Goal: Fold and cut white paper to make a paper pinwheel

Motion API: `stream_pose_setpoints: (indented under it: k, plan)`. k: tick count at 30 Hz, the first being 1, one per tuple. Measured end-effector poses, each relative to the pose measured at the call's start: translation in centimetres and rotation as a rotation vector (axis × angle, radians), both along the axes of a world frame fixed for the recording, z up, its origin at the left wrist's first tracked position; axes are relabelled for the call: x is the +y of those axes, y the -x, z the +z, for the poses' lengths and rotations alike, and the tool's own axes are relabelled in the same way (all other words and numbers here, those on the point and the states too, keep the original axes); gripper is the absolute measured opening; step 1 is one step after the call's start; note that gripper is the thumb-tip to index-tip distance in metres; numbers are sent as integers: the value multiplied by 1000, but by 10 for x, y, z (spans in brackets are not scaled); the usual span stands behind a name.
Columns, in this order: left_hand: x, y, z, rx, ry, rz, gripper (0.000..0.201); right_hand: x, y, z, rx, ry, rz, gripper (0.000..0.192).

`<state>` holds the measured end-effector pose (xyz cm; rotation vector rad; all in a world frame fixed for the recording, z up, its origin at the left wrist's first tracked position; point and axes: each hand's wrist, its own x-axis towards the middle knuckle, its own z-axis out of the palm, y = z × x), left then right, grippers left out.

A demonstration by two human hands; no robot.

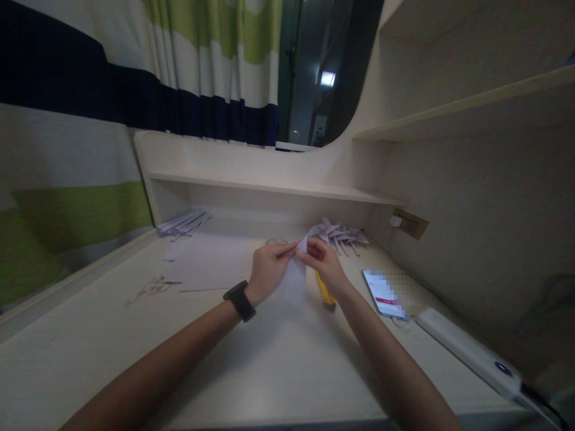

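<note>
Broadly, the pale wooden desk [278,371] fills the lower view, with a shallow shelf running along its back and a striped curtain of navy, white and green [90,78] hanging to the left. On the desk's right edge lies a long white power strip [467,350], and just beside it a smartphone with a lit screen [385,293] lies flat. A large white paper sheet [211,260] lies on the desk left of the hands, with a stack of white paper strips [184,222] behind it near the shelf and thin paper trimmings [150,288] scattered in front of it. Behind the hands, a pile of folded white paper shapes [341,233] rests near the back right corner. Both hands meet over the middle of the desk, holding a small white piece of paper [294,275] raised just above the surface. The left hand [268,266], with a black wristband [239,300] on its wrist, pinches the paper's upper edge with fingers closed on it. The right hand [323,260] grips the same edge from the other side, its fingers likewise clamped together on the paper. A yellow-handled tool [326,296] lies on the desk beneath the right hand, partly hidden.
</note>
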<state>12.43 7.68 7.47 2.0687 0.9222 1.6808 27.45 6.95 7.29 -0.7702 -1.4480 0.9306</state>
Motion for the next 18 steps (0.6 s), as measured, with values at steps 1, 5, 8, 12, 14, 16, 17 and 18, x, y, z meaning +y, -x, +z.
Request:
stream_pose_setpoints:
  k: [1, 5, 8, 12, 14, 16, 17, 18]
  plan:
    - [1, 2, 1, 20, -35, -13, 17, 3, 2, 5, 36, -21, -46, 29]
    - [4, 10, 9, 66, -133, -1, 18, 15, 9, 26, 98, -44, -174, 26]
    - [5, 18, 15, 72, -171, 13, 19, 18, 14, 39, 69, -28, -130, 29]
    - [5, 28, 17, 45, -122, -20, 19, 17, 18, 49, 34, -3, -102, 31]
    - [5, 30, 17, 5, -81, -34, 18, 16, 20, 50, 26, 1, -93, 31]
    - [5, 30, 16, -34, -50, -50, 18, 15, 21, 50, 22, -4, -92, 30]
    - [5, 30, 16, -45, -42, -59, 18, 14, 21, 50, 20, -6, -98, 30]
    - [4, 29, 16, -49, -39, -71, 19, 14, 21, 50, 20, -8, -108, 30]
